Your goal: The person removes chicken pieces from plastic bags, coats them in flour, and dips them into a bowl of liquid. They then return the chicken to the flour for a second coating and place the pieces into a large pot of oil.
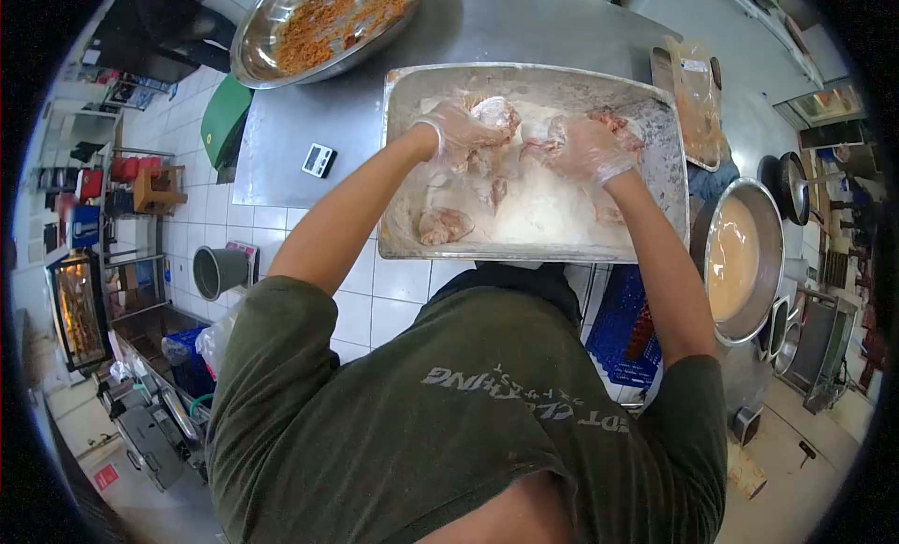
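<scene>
Both hands wear clear plastic gloves and are inside a large metal tray of white flour and raw chicken pieces. My left hand has its fingers curled around a flour-dusted chicken piece on the tray's left side. Toward the right, my right hand grips another chicken piece, partly hidden by the glove. A loose chicken piece lies in the near left corner. More pieces sit in the flour below my left hand.
A steel bowl with orange-brown crumbs stands at the back left. A small digital timer lies on the steel table. At right is a bowl of pale batter, with a plastic-covered tray behind it. A grey bucket is on the floor.
</scene>
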Demonstrator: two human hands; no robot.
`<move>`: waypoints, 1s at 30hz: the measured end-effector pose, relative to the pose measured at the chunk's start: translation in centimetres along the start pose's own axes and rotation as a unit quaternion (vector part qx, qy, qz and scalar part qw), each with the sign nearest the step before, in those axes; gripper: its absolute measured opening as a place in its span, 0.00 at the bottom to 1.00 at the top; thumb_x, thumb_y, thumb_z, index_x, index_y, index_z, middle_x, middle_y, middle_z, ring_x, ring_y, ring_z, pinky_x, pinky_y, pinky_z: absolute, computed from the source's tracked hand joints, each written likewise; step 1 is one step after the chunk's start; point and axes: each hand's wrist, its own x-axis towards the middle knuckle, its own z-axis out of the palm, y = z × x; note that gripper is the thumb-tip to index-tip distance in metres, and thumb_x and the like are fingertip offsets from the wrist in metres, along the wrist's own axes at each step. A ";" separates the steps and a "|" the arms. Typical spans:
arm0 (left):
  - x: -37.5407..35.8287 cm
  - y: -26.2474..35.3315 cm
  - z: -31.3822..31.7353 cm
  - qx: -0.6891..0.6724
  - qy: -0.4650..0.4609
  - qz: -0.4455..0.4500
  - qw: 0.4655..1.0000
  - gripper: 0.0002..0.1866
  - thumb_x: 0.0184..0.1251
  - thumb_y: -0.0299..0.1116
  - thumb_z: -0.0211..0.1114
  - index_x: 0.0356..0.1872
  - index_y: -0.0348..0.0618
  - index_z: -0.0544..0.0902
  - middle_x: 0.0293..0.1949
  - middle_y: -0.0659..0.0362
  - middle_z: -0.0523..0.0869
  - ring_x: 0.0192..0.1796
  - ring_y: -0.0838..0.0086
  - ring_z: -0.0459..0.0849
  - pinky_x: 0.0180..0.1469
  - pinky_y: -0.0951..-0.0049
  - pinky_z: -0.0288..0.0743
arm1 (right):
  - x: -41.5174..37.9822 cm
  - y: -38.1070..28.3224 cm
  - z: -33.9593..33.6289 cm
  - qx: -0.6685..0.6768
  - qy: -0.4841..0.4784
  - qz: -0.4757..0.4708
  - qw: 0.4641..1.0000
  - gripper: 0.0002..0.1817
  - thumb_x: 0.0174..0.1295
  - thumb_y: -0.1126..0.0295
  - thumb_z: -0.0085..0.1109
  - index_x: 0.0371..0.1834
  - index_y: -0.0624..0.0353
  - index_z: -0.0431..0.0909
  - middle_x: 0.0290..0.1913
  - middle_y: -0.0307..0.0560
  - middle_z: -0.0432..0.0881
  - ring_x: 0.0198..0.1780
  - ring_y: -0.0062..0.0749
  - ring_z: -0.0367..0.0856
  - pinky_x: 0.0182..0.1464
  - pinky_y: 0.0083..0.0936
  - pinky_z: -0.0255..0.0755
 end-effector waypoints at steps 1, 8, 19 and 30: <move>1.8 -2.3 0.4 0.007 0.022 0.005 1.000 0.35 0.52 0.56 0.75 0.56 0.44 0.83 0.46 0.52 0.88 0.48 0.69 0.85 0.52 0.69 0.79 | -0.3 0.0 0.3 -0.018 -0.002 -0.009 1.000 0.28 0.52 0.50 0.68 0.47 0.64 0.81 0.46 0.66 0.83 0.51 0.57 0.82 0.54 0.44 0.76; 1.2 -0.9 -1.0 -0.027 0.084 0.007 0.996 0.30 0.52 0.55 0.76 0.49 0.44 0.84 0.43 0.58 0.88 0.44 0.73 0.84 0.49 0.69 0.79 | -1.6 -3.9 -1.5 0.021 -0.149 -0.035 0.988 0.32 0.50 0.60 0.71 0.56 0.67 0.74 0.46 0.65 0.83 0.51 0.56 0.83 0.56 0.44 0.76; -0.3 -4.3 -0.7 0.207 0.116 0.098 0.966 0.34 0.54 0.59 0.73 0.56 0.46 0.82 0.48 0.54 0.88 0.49 0.69 0.83 0.55 0.68 0.76 | 1.2 -6.4 4.7 -0.108 -0.230 -0.067 0.965 0.35 0.45 0.64 0.76 0.59 0.66 0.76 0.50 0.58 0.85 0.52 0.48 0.86 0.52 0.37 0.80; -1.1 -4.4 1.0 0.115 0.107 0.002 0.987 0.44 0.48 0.60 0.76 0.62 0.41 0.77 0.49 0.51 0.86 0.51 0.67 0.84 0.55 0.68 0.77 | -1.1 -3.8 7.8 -0.028 -0.176 0.037 0.983 0.43 0.39 0.60 0.80 0.62 0.59 0.72 0.57 0.58 0.80 0.58 0.52 0.80 0.58 0.41 0.76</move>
